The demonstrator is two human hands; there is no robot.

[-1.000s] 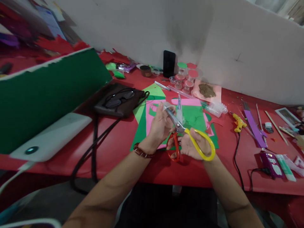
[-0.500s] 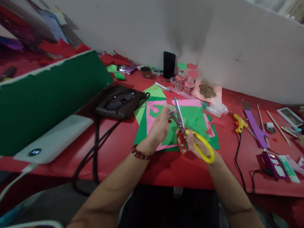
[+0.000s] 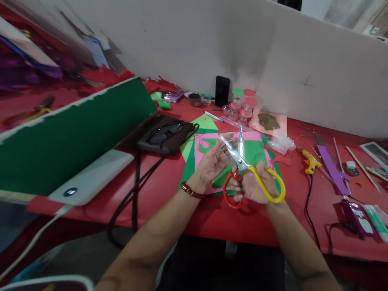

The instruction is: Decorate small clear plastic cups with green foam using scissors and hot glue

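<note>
My right hand [image 3: 254,184] grips a pair of scissors [image 3: 242,161] with one yellow and one red handle loop; its blades are spread apart and point up and away. My left hand [image 3: 214,161], with a beaded bracelet at the wrist, pinches a small clear piece [image 3: 226,142] beside the left blade. Both hands hover above stacked pink and green paper sheets [image 3: 257,151] on the red table [image 3: 157,194].
A dark pouch with glasses [image 3: 165,135] lies left of the papers. A green board [image 3: 69,133] and a white device [image 3: 91,178] stand at the left. A phone [image 3: 222,91], small jars [image 3: 239,103], a yellow glue gun [image 3: 311,161], purple strip [image 3: 332,169] and tubes [image 3: 374,218] lie around.
The scissor blades closed partly half a second ago and have spread wide again. Both hands shifted slightly right and up in view as the camera moved.
</note>
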